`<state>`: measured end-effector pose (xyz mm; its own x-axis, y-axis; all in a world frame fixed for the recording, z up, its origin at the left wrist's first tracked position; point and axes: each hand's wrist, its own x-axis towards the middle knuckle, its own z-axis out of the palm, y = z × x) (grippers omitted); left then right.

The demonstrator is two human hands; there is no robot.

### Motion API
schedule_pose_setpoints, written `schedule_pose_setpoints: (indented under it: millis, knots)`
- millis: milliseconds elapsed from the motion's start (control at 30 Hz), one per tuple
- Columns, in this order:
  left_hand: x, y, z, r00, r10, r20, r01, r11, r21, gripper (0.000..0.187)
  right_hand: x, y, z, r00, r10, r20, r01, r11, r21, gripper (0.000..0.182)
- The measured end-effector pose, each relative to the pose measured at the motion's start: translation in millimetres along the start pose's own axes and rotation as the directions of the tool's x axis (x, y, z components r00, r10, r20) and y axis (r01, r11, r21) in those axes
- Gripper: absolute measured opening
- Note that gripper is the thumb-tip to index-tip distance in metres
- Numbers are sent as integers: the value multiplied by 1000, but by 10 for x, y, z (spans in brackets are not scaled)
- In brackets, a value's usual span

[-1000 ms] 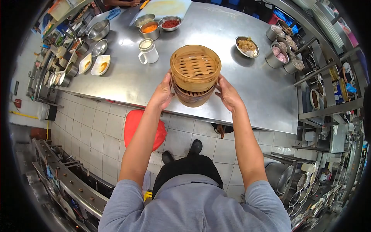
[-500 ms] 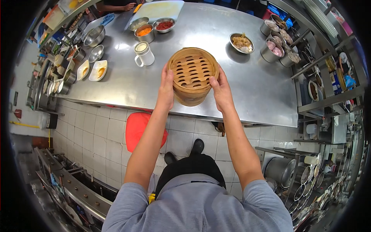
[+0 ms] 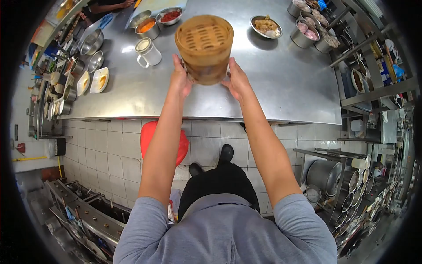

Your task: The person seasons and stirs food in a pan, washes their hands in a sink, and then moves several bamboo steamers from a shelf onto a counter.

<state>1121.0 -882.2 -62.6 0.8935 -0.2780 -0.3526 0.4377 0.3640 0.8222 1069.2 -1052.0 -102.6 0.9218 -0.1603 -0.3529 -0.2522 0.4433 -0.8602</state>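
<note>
A round stack of bamboo steamer baskets (image 3: 205, 49), topped by a slotted layer, is between my two hands and slightly blurred. My left hand (image 3: 180, 79) holds its lower left side, with the thumb up along the wall and the fingers curling toward the base. On the lower right my right hand (image 3: 238, 80) grips it the same way. Fingertips under the base are partly hidden. Left of the steamer stands a white lidded mug (image 3: 149, 56). To its right is a metal bowl (image 3: 267, 27) of brownish and pale food.
Bowls of orange (image 3: 147, 27) and red food (image 3: 169, 16) stand at the back left of the steel table (image 3: 281, 88). White dishes (image 3: 100, 80) lie at left, metal pots (image 3: 304, 34) at back right. A red stool (image 3: 182, 147) is below the front edge. Another person's hand (image 3: 127, 3) shows far left.
Both hands have moved forward with the bamboo steamer, away from my body. They now hold it lower down, near its base, instead of by the upper rim. The camera view has shifted slightly.
</note>
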Motion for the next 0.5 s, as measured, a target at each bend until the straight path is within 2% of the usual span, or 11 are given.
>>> schedule_pose_setpoints:
  millis: [33, 100, 167, 233, 300, 333, 367, 400, 433, 467, 500]
  knots:
    - [40, -106, -82, 1000, -11, 4, 11, 1000, 2, 79, -37, 67, -55, 1000, 4, -11, -4, 1000, 2, 71]
    - [116, -418, -332, 958, 236, -166, -222, 970, 94, 68, -240, 252, -177, 990, -114, 82, 114, 993, -1, 67]
    - [-302, -734, -717, 971, 219, 96, -192, 953, -235, 53, -686, 516, -472, 928, 16, 372, -66, 990, 123, 61]
    - [-793, -1225, -1146, 907, 52, 418, 115, 924, -364, 37, -1133, 908, -853, 724, 159, 671, -247, 968, 38, 55]
    - [-1100, -1641, -1550, 828, -424, 366, 443, 896, 34, 31, -1313, 1376, -1043, 684, 602, 413, -484, 797, -360, 55]
    - [-1007, -1884, -1690, 829, -418, 370, 440, 897, 27, 31, -1276, 1666, -1128, 685, 604, 408, -482, 795, -368, 55]
    - [-882, -2155, -1829, 937, -330, 117, 329, 944, 31, 29, -1188, 1998, -1187, 846, 481, 230, -380, 847, -371, 54]
    - [-746, -2351, -1919, 968, -204, -144, 215, 974, 66, 28, -1051, 2227, -1219, 949, 311, 49, -267, 879, -396, 53]
    - [-512, -2408, -1930, 947, -128, -295, 144, 989, 32, 27, -852, 2314, -1230, 952, 301, 56, -254, 879, -404, 53]
    - [-216, -2464, -1959, 896, -55, -440, 66, 998, 10, 28, -644, 2379, -1231, 935, 348, -61, -347, 870, -349, 54]
    - [28, -2568, -1951, 884, -41, -465, 31, 999, -30, 33, -477, 2468, -1223, 899, 402, -174, -437, 855, -280, 56]
